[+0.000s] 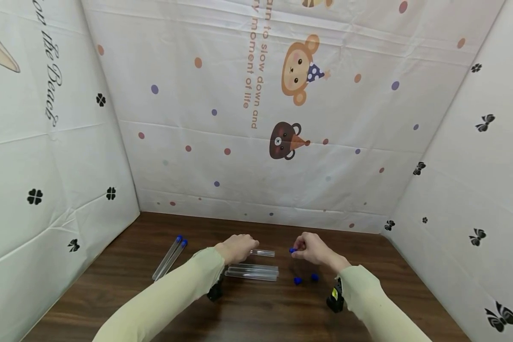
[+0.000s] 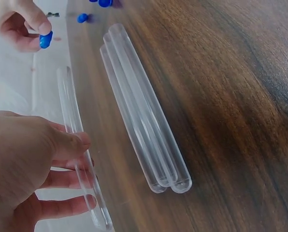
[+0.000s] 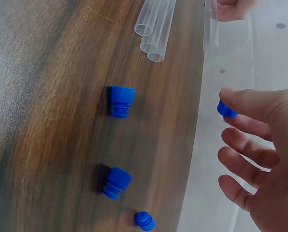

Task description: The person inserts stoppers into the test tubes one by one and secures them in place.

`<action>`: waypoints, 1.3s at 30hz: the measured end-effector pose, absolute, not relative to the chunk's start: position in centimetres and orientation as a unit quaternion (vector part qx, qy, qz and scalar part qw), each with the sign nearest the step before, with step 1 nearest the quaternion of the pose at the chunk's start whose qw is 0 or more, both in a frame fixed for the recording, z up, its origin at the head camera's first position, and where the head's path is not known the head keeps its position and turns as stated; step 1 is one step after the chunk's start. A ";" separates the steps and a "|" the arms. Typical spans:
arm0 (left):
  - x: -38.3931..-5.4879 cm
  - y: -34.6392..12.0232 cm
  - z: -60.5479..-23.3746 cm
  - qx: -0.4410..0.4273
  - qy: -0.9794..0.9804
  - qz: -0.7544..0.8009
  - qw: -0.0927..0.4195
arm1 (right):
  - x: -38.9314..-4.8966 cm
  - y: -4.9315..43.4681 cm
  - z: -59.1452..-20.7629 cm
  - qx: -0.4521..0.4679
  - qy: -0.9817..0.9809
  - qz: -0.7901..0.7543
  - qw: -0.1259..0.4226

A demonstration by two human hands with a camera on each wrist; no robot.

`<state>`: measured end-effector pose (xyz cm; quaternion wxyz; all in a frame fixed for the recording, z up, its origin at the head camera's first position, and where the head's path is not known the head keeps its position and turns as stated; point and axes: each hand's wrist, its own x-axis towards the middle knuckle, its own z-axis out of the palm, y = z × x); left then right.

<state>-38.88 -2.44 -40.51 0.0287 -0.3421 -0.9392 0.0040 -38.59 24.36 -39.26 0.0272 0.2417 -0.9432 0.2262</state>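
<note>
A clear plastic test tube [image 2: 69, 99] is gripped in my left hand [image 1: 238, 248], thumb on one side and fingers on the other. Its open end points toward my right hand [image 1: 314, 248]. Between thumb and index finger, that right hand pinches a blue stopper [image 3: 226, 109], a short distance from the tube's mouth. Three more clear tubes [image 2: 141, 111] lie side by side on the table, nearer to me, with open ends [image 3: 156, 56] facing right. Loose on the wood, below my right hand, are three blue stoppers [image 3: 120, 101] with ribbed caps and ringed plugs.
Two tubes [image 1: 169, 259] with blue stoppers fitted lie at the left of the dark wooden table [image 1: 273, 313]. White printed sheets [image 1: 188, 166] enclose the table at the back and both sides. A dark wrist camera [image 1: 335, 297] sits under the right sleeve.
</note>
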 end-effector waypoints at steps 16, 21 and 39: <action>-38.7 -1.9 -39.0 -0.349 -0.936 -0.006 0.038 | -38.5 23.8 -38.5 0.259 -0.941 0.218 0.028; -39.0 -1.7 -38.6 -0.352 -0.935 -0.002 0.046 | -38.6 23.6 -38.3 0.263 -0.938 0.224 0.021; -39.1 -1.2 -37.8 -0.348 -0.937 0.003 0.036 | -39.1 22.8 -38.1 0.278 -0.931 0.235 0.027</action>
